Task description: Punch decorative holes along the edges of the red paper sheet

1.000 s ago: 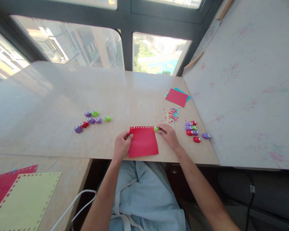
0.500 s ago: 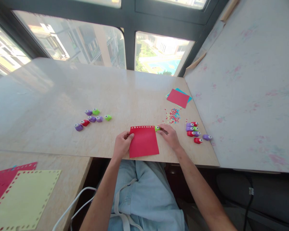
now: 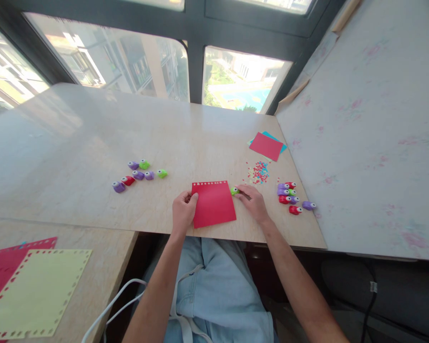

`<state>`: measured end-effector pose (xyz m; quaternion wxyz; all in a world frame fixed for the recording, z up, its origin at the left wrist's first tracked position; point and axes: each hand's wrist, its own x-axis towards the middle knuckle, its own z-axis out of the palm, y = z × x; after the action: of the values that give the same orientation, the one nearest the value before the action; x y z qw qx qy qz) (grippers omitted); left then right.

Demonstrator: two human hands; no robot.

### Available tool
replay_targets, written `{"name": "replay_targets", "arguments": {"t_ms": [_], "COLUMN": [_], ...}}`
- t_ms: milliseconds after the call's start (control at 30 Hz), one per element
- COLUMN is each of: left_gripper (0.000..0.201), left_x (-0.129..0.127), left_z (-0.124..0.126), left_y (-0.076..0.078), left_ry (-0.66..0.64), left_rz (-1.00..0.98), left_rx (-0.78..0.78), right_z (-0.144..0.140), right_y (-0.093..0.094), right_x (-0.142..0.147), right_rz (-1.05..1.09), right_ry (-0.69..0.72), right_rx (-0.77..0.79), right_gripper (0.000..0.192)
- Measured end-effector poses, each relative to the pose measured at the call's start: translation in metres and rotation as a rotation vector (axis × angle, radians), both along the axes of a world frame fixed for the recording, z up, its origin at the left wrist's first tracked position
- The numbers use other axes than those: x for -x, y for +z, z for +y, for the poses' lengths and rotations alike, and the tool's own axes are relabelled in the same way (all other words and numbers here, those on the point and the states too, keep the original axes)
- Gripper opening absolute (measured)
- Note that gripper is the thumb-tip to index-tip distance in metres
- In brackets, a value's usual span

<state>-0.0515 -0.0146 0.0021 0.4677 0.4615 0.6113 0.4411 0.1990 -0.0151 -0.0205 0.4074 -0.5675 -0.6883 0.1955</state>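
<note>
A red sheet of paper [image 3: 214, 206] with a row of punched holes along its far edge is pinched at its left side by my left hand [image 3: 184, 209], thumb on top. At the sheet's right edge, my right hand [image 3: 253, 202] grips a small green craft punch [image 3: 234, 191] between thumb and fingers. The punch meets the right edge a little below the far corner; whether the paper sits in its slot is too small to tell.
Punched confetti [image 3: 259, 172] lies beyond my right hand, below stacked coloured cards [image 3: 266, 146]. Several craft punches [image 3: 288, 192] cluster at right, others [image 3: 138, 175] at left. A hole-edged yellow sheet [image 3: 45, 290] lies on the lower-left table. A floral wall panel [image 3: 372, 143] bounds the right.
The red sheet has shifted away from me, so the green punch now meets its right edge lower than the far corner. My left hand moved along with the sheet.
</note>
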Motion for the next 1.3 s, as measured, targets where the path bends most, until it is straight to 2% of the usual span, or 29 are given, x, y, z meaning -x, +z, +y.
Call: {"name": "replay_targets", "arguments": {"t_ms": [267, 667, 1067, 1300], "left_gripper": [0.027, 0.026, 0.030, 0.031], "left_x": [-0.004, 0.001, 0.003, 0.006], "left_z": [0.001, 0.002, 0.001, 0.001], "left_y": [0.000, 0.001, -0.003, -0.007], "left_ry": [-0.032, -0.172, -0.249, -0.238], "left_rz": [0.068, 0.012, 0.003, 0.050], "left_rx": [-0.001, 0.022, 0.025, 0.013], "right_z": [0.000, -0.001, -0.003, -0.005], "right_y": [0.000, 0.002, 0.004, 0.006], "right_x": [-0.001, 0.001, 0.001, 0.001], "right_rz": [-0.008, 0.010, -0.006, -0.007], "right_ry": [0.007, -0.002, 0.002, 0.007], "right_rx": [0.008, 0.020, 0.009, 0.006], "right_gripper": [0.023, 0.024, 0.025, 0.024]}}
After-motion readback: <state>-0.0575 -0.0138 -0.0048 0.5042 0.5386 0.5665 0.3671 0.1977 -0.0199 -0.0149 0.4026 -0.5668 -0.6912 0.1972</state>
